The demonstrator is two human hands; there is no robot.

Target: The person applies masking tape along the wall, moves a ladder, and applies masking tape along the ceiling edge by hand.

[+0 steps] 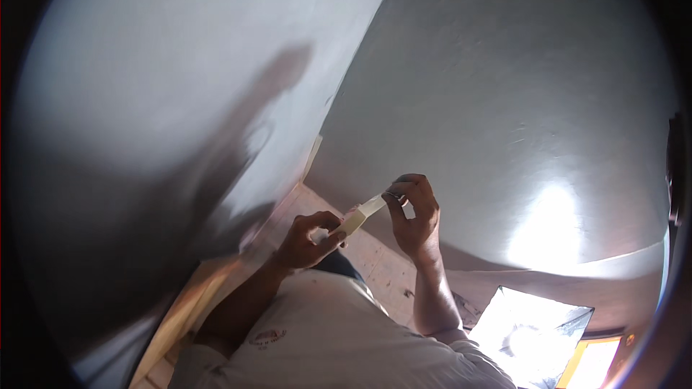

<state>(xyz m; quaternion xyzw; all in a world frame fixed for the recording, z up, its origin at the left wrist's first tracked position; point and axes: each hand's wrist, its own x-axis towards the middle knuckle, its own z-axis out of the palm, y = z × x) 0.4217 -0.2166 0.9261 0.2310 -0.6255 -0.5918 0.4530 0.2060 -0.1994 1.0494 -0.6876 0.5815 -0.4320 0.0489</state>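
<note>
A small, narrow cream-white box (352, 222) is held up in front of my chest, tilted up toward the right. My left hand (305, 242) grips its lower end, thumb on the near side and fingers curled behind. At the upper end a pale flap or strip (373, 205) reaches toward my right hand (418, 217). The thumb and fingers of that hand are pinched together at its tip. Whether they grip the strip itself or a small dark thing beside it is too small to tell.
A pale wall (180, 50) on the left meets a grey wall (504, 86) in a corner ahead. A bright square lamp panel (530, 331) stands at the lower right. Wooden furniture (184, 302) shows at the lower left. The reddish floor (386, 274) lies below my hands.
</note>
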